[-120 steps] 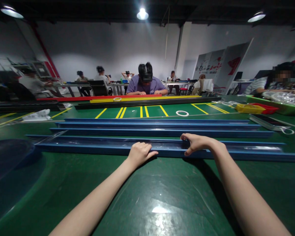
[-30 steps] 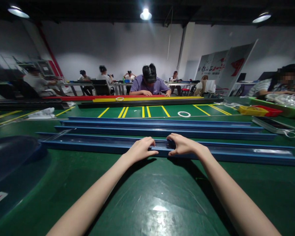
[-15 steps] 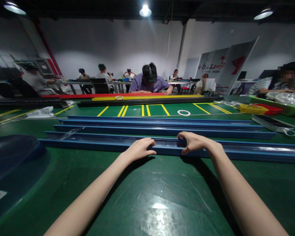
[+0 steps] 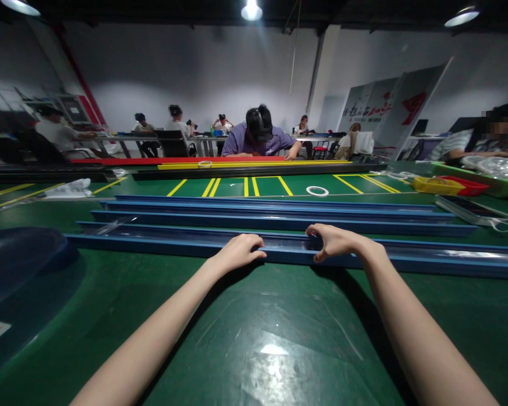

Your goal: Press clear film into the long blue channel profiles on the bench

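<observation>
The nearest of several long blue channel strips (image 4: 186, 246) lies across the table in front of me, its open trough facing up. At its middle, my left hand (image 4: 240, 250) is closed on the near wall, thumb and fingers close together on the edge. A short way to the right, my right hand (image 4: 335, 241) spans the same strip in a C-shaped grip, fingertips at the far wall and thumb at the near wall. Clear film shows inside the trough. Behind it, more blue channel strips (image 4: 279, 224) lie parallel and close together.
A dark blue rounded object (image 4: 21, 276) sits at the left. A white ring (image 4: 317, 191), white cloth (image 4: 70, 188), phone (image 4: 469, 210) and yellow tray (image 4: 436, 185) lie farther back. Across the green table (image 4: 254, 321), a person in purple (image 4: 237, 141) bends over red, yellow and black strips.
My left thumb and fingers have come closer together at the near wall, and that hand has shifted slightly left. My right hand stays nearly where it was. The strips look unmoved.
</observation>
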Demonstrator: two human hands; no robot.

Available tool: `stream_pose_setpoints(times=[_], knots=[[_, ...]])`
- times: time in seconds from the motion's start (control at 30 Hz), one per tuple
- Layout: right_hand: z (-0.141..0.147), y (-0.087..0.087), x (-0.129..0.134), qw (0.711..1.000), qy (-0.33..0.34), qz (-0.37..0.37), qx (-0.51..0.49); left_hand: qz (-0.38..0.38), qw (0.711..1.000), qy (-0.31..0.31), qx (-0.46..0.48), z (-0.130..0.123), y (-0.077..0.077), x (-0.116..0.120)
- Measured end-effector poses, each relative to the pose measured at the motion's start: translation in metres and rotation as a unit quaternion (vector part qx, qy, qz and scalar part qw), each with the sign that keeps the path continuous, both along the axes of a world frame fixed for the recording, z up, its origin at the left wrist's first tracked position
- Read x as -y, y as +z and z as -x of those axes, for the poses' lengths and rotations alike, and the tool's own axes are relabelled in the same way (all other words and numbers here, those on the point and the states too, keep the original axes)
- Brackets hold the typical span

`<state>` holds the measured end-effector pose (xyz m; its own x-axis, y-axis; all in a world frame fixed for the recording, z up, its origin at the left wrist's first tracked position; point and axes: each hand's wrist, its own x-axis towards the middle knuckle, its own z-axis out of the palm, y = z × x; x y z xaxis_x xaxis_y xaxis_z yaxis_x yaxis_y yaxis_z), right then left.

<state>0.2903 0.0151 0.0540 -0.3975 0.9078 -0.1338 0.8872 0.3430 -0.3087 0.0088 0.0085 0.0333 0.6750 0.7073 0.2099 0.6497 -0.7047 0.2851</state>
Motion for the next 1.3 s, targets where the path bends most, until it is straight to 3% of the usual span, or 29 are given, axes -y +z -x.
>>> stream_pose_setpoints(times=[0.17,0.67,1.3], knots=[[-0.0015,-0.0017,-0.0014,1.0,0.002,0.001,-0.004,-0.002,0.999,0.031,-0.039,-0.001,0.0029,0.0024],[-0.0003,-0.0009,-0.0007,1.0,0.0,0.006,0.002,-0.038,0.993,0.011,-0.111,0.0004,0.0026,0.0029],[0.0037,-0.0012,-0.0003,1.0,0.003,0.019,0.023,-0.043,0.994,0.033,-0.096,-0.001,0.0006,0.0031]])
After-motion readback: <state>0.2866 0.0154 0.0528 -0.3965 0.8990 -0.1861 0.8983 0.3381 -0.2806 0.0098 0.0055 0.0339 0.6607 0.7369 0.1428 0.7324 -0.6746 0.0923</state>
